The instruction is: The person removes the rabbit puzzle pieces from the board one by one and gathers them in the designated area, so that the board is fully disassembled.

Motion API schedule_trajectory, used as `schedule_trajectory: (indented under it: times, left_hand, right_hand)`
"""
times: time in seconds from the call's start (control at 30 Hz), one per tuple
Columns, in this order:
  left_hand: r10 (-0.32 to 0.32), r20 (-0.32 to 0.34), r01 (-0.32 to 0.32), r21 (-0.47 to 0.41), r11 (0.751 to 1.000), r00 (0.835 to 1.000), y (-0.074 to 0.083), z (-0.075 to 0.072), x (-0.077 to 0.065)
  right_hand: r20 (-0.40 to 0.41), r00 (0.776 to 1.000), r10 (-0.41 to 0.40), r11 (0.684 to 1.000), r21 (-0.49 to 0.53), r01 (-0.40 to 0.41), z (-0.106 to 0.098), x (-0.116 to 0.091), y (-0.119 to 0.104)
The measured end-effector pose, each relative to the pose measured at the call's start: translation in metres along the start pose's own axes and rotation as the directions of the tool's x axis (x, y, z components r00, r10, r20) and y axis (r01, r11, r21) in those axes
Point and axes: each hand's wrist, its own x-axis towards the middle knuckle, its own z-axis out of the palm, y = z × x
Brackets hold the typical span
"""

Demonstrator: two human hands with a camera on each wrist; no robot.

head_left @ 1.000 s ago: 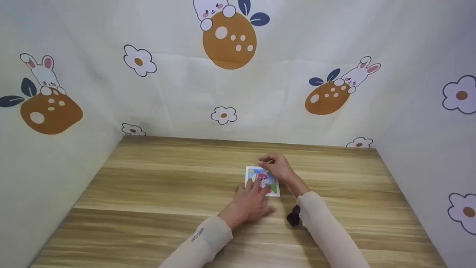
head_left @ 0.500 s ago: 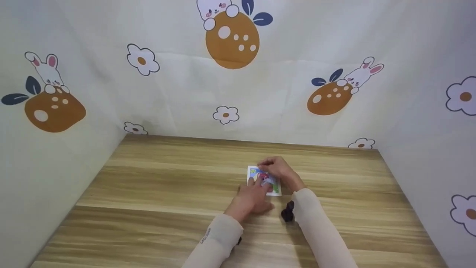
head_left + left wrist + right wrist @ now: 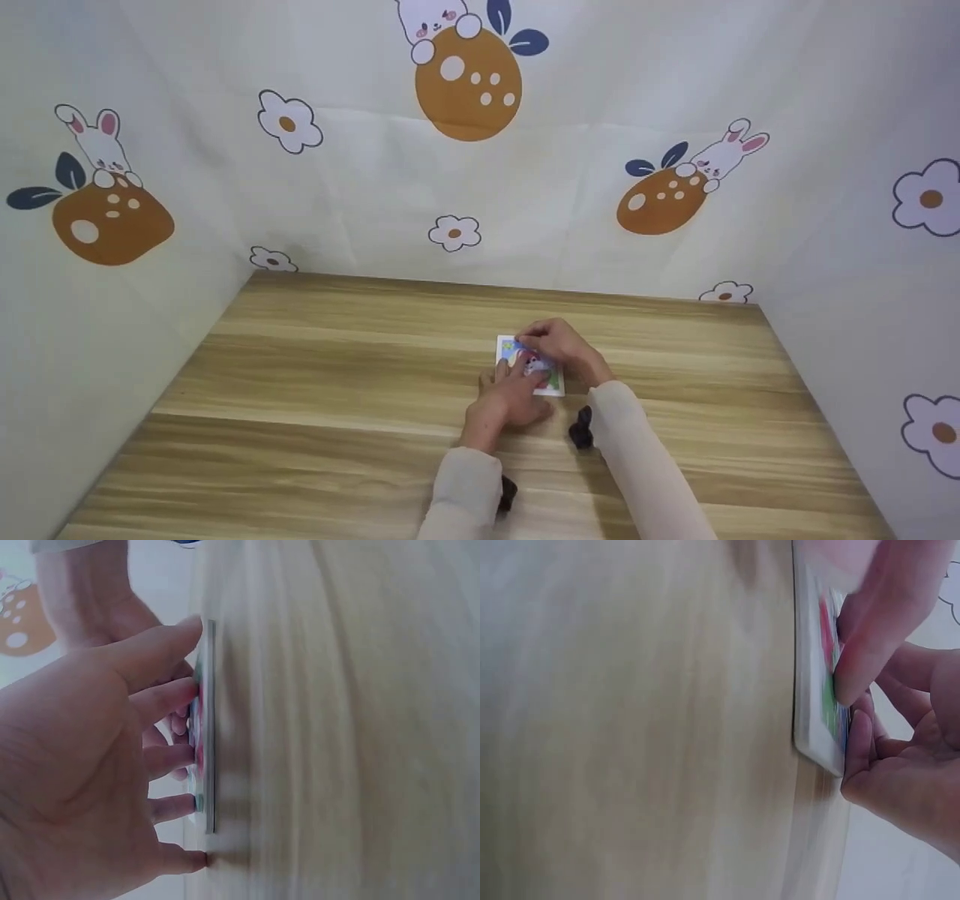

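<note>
At the left of the head frame, the cloth [image 3: 349, 180], printed with rabbits and oranges, meets the edge of the table [image 3: 292, 375]; it presumably serves as a backdrop. Toward lower centre, a black device [image 3: 508, 493] sits at the left cuff [image 3: 466, 484], probably to give a view of that hand's work.

Right of centre, the left hand [image 3: 514, 397] is spread, not clenched. Three fingertips rest on the board; the little finger is down on the table just beside it. This spread appears meant to steady the board and stop it sliding.

The board [image 3: 532, 363], pale-rimmed with a cartoon animal, lies flat on the table between the hands, right of centre in the frame, face up, which leaves its picture exposed.

At its upper right corner, the right hand [image 3: 559, 345] has its fingers curled in, thumb against the board's edge in the right wrist view. Whether it pinches anything cannot be told; the fingertips are masked. Its position suggests close work at that corner, opposite the bracing hand.

Furthest right of these, a second black device [image 3: 580, 429] sits beside the right cuff [image 3: 615, 405].
</note>
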Motion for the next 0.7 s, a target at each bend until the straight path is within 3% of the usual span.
schedule_trajectory:
  times: [0.4, 0.7]
  left_hand:
    - [0.043, -0.034, -0.045, -0.062, 0.997, 0.999, -0.0064, 0.0032, -0.0020]
    - [0.037, -0.038, -0.040, -0.070, 0.997, 0.999, -0.0058, 0.0033, 0.0005]
  right_hand:
    - [0.044, 0.998, -0.051, 0.998, -0.020, 0.052, -0.0002, 0.0012, -0.0047]
    - [0.083, 0.986, -0.141, 0.973, -0.173, 0.154, -0.0043, 0.0051, -0.0063]
